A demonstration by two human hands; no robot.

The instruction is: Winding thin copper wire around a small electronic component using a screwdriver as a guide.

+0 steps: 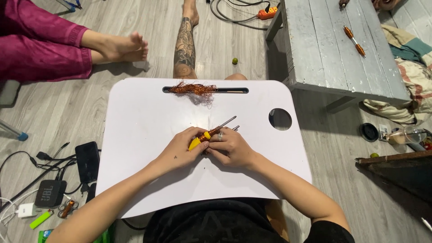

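Dead centre of the white lap surface sits the yellow-handled screwdriver — shaft poking out toward one o'clock. The left hand pinches the yellow handle end, fingers curled around it. The right hand is closed over the middle of the tool, a ring on one finger, with a second metal rod tip showing just beside the shaft. Up at twelve o'clock — a tangle of copper wire lies on the surface's slot.
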